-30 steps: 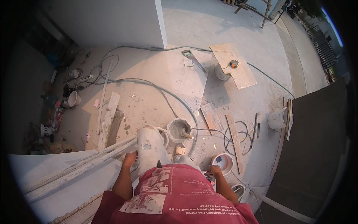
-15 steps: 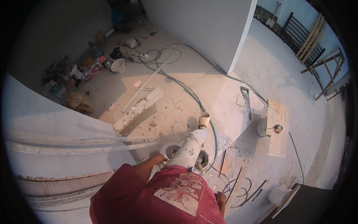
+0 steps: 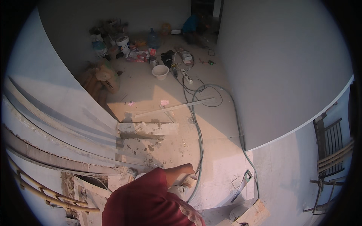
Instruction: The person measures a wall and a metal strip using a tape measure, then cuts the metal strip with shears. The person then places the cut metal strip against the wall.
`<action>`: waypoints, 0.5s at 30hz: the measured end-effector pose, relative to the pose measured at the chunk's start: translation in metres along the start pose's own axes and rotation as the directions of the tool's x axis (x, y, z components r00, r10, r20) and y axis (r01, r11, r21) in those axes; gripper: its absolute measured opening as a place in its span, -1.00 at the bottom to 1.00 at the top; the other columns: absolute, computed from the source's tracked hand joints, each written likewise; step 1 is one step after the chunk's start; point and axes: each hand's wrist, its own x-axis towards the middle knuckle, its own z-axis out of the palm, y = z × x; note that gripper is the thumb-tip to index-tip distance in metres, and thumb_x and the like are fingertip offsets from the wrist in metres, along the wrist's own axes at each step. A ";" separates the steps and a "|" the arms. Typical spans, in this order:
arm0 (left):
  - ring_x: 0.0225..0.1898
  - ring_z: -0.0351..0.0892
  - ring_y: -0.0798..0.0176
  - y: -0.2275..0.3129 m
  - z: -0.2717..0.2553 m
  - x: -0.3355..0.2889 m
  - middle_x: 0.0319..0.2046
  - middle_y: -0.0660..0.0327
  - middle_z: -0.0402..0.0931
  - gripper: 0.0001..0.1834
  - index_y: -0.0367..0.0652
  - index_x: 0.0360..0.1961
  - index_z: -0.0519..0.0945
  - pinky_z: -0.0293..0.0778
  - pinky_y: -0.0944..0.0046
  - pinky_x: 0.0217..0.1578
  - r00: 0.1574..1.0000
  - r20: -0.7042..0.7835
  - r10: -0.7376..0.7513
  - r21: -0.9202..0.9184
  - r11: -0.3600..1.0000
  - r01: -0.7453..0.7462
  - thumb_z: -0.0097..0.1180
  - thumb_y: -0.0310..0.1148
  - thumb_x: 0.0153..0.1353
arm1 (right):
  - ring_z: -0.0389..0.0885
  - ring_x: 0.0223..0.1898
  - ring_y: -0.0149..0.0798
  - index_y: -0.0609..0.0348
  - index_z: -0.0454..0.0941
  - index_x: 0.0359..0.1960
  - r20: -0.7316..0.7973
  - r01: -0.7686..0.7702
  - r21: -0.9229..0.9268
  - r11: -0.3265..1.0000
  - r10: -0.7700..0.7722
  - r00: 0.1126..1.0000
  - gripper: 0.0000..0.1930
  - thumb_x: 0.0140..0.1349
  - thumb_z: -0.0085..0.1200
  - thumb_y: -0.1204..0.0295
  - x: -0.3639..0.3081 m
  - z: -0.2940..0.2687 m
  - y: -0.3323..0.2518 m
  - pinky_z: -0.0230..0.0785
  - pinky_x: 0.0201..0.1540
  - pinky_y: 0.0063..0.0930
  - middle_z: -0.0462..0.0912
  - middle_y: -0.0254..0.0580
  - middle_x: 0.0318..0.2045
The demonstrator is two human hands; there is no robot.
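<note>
My left hand [image 3: 186,168] reaches forward from the dark red sleeve [image 3: 137,197], just above my sandalled foot [image 3: 189,180]. Its fingers are too small and turned away to show whether they hold anything. No part of my right hand can be seen. Right of my foot, green and black hoses [image 3: 200,150] run along the dusty floor. Farther right, a handsaw [image 3: 241,184] with a pale green handle lies on a whitish patch of floor.
A plywood board [image 3: 254,215] rests by a bucket [image 3: 236,211] at lower right. Ahead lie a plastered slab [image 3: 151,129], a long strip [image 3: 173,107] and a white basin [image 3: 160,72]. Sacks [image 3: 107,77] lean at left. A person in teal [image 3: 191,24] crouches by the doorway.
My view has swung toward the room ahead, so the saw and board sit lower. My left hand has moved forward from beside the round bucket. My right hand has left the view.
</note>
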 end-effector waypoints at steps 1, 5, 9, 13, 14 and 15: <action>-0.13 0.65 -0.11 0.036 -0.026 -0.011 -0.21 -0.15 0.63 -0.46 -0.36 -0.21 0.66 0.53 0.03 -0.14 0.996 0.032 -0.083 -0.082 0.993 0.085 0.18 0.01 0.11 | 0.66 -0.46 -0.05 0.34 0.48 -0.17 0.013 0.014 -0.007 1.000 -0.014 1.000 -0.73 0.23 -0.07 0.36 0.004 0.000 -0.017 0.55 -0.43 -0.18 0.63 0.04 -0.39; -0.08 0.61 -0.15 0.028 -0.025 0.060 -0.10 -0.17 0.60 -0.50 -0.29 -0.16 0.64 0.48 0.02 -0.02 0.970 -0.077 0.229 0.036 0.973 -0.227 0.17 -0.03 0.13 | 0.65 -0.46 -0.05 0.33 0.48 -0.20 0.070 0.072 -0.049 0.996 -0.068 0.995 -0.74 0.23 -0.07 0.36 0.023 0.002 -0.071 0.54 -0.44 -0.18 0.62 0.03 -0.41; -0.20 0.63 -0.05 -0.087 0.030 0.126 -0.29 0.01 0.63 -0.78 -0.09 -0.23 0.66 0.51 0.03 -0.19 0.930 -0.096 0.354 0.249 0.913 -0.322 0.08 -0.26 0.18 | 0.65 -0.47 -0.05 0.33 0.48 -0.23 0.129 0.101 -0.037 0.994 -0.096 0.987 -0.75 0.23 -0.08 0.36 0.040 0.009 -0.121 0.53 -0.45 -0.17 0.61 0.02 -0.42; -0.20 0.64 -0.03 -0.111 0.041 0.079 -0.30 0.02 0.62 -0.77 -0.07 -0.21 0.66 0.51 0.04 -0.20 0.995 0.007 -0.100 -0.011 0.995 0.100 0.07 -0.27 0.17 | 0.64 -0.48 -0.05 0.32 0.48 -0.26 0.105 0.109 0.011 0.994 -0.110 0.988 -0.76 0.23 -0.08 0.36 0.059 -0.012 -0.155 0.51 -0.46 -0.17 0.61 0.02 -0.44; -0.19 0.64 -0.04 -0.112 0.041 0.057 -0.29 0.01 0.62 -0.75 -0.08 -0.20 0.66 0.51 0.04 -0.19 0.967 0.020 -0.253 -0.118 0.960 0.254 0.08 -0.25 0.17 | 0.64 -0.48 -0.05 0.32 0.48 -0.26 0.117 0.104 0.015 0.994 -0.105 0.988 -0.76 0.23 -0.08 0.36 0.065 -0.015 -0.166 0.51 -0.47 -0.17 0.61 0.02 -0.44; -0.18 0.63 -0.04 -0.114 0.046 0.041 -0.27 -0.01 0.62 -0.74 -0.09 -0.18 0.66 0.51 0.04 -0.18 0.942 0.034 -0.333 -0.173 0.927 0.334 0.08 -0.23 0.17 | 0.64 -0.48 -0.05 0.32 0.48 -0.27 0.123 0.100 0.012 0.995 -0.100 0.987 -0.77 0.23 -0.08 0.36 0.071 -0.023 -0.174 0.51 -0.47 -0.17 0.60 0.02 -0.45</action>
